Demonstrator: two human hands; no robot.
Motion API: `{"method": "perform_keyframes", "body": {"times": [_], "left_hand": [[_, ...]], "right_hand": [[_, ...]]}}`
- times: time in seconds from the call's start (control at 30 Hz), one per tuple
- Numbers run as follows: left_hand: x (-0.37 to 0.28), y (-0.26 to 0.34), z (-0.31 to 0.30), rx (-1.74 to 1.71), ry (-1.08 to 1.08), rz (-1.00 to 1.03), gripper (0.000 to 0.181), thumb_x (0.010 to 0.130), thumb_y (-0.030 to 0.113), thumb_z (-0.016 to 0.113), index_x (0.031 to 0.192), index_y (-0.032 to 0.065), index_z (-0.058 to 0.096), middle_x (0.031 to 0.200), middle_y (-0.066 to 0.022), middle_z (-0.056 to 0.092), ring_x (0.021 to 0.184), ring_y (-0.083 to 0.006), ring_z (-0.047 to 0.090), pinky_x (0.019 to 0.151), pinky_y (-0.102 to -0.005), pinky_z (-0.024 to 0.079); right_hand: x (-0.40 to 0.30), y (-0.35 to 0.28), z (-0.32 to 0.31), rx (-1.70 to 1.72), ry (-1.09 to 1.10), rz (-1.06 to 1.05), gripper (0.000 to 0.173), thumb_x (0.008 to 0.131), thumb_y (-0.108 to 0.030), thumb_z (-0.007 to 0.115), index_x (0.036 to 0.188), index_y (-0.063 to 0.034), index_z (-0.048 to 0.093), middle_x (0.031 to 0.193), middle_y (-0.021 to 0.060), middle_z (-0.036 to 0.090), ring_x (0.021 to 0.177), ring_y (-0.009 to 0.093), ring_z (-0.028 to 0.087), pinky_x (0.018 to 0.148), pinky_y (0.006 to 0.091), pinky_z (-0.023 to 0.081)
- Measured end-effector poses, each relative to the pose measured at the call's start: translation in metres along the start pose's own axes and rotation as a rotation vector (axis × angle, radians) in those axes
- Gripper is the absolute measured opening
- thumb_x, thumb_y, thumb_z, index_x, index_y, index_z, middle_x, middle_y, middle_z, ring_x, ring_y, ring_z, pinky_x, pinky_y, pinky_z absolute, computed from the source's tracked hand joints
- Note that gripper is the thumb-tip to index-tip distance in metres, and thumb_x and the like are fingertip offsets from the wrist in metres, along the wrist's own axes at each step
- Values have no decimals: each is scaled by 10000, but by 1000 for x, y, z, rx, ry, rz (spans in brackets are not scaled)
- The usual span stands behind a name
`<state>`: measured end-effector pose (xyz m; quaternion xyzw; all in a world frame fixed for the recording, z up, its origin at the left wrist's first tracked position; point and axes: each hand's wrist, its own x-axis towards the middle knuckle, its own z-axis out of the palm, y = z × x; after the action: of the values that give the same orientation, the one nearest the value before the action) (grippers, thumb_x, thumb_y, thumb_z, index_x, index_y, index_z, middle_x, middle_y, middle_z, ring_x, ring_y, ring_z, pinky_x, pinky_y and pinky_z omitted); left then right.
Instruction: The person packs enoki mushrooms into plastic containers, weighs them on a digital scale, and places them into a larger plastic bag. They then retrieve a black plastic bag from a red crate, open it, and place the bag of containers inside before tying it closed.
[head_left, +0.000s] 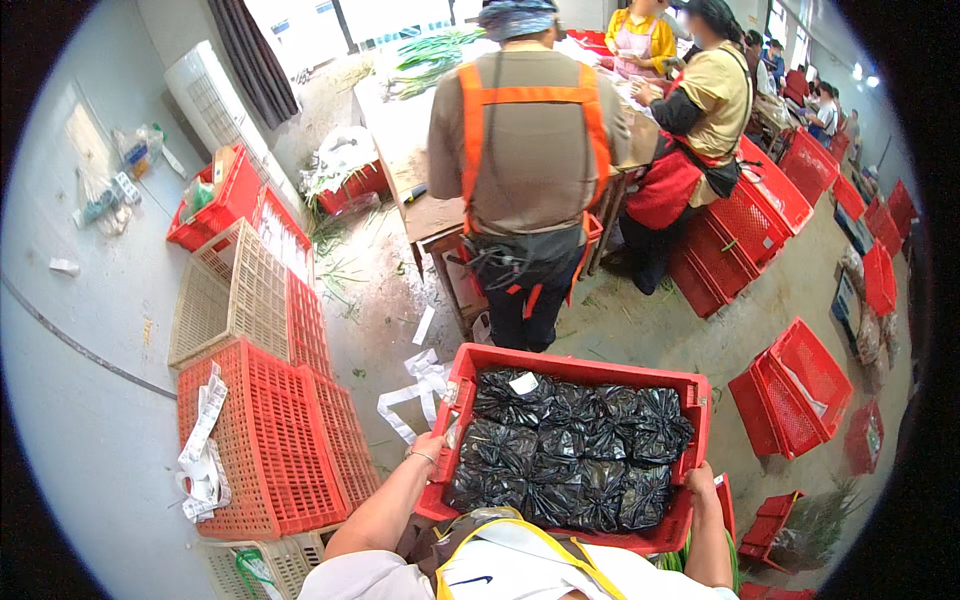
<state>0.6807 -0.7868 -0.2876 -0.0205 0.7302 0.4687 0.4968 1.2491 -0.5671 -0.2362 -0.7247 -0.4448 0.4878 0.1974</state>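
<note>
A red plastic crate (581, 361) is held in front of my body, tilted a little in the view. It holds several black plastic bags (574, 450), packed side by side with their tops gathered. A small white label (523, 383) lies on a bag near the far left corner. My left hand (429, 450) grips the crate's left end. At the right end, my right hand (700, 478) has hold of the crate wall. The fingers of both hands are partly hidden by the crate.
Just ahead stands a person in an orange harness (525, 96) at a worktable (435, 214) bearing green onions (435, 60). Another person (712, 97) works to the right. Stacked red crates (262, 435) line the left wall; others (791, 390) stand right. Paper strips (420, 390) litter the floor.
</note>
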Motion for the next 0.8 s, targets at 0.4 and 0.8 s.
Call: {"method": "perform_keyframes", "body": {"times": [0.4, 0.8], "left_hand": [[118, 126, -129, 170, -117, -11, 153, 714, 182, 642, 739, 31, 635, 690, -77, 621, 585, -201, 593, 544, -346, 466], [13, 349, -409, 190, 95, 280, 221, 786, 201, 642, 836, -12, 670, 811, -64, 664, 700, -159, 608, 650, -302, 481]], "right_hand": [[-119, -51, 155, 93, 74, 287, 73, 769, -37, 484, 746, -37, 553, 566, 103, 535, 438, 211, 487, 363, 336, 368], [-168, -283, 382, 118, -425, 8, 142, 760, -149, 544, 844, -36, 530, 754, 60, 553, 577, 163, 488, 500, 318, 372]]}}
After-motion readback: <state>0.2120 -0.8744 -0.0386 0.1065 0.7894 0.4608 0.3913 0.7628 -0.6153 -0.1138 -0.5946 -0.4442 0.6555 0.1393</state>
